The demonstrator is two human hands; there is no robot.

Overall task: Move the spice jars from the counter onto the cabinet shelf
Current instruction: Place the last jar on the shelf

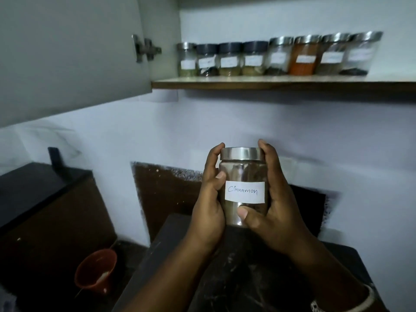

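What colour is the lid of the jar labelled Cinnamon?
The lid of the Cinnamon jar is shiny silver metal, seen in the head view.

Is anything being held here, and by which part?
Yes: the cinnamon jar, in both hands. The left hand wraps its left side, fingertips up by the lid; the right hand cups the right side, thumb across the lower front.

The cabinet shelf [270,84], high above both hands, carries eight spice jars [278,57] in one row.
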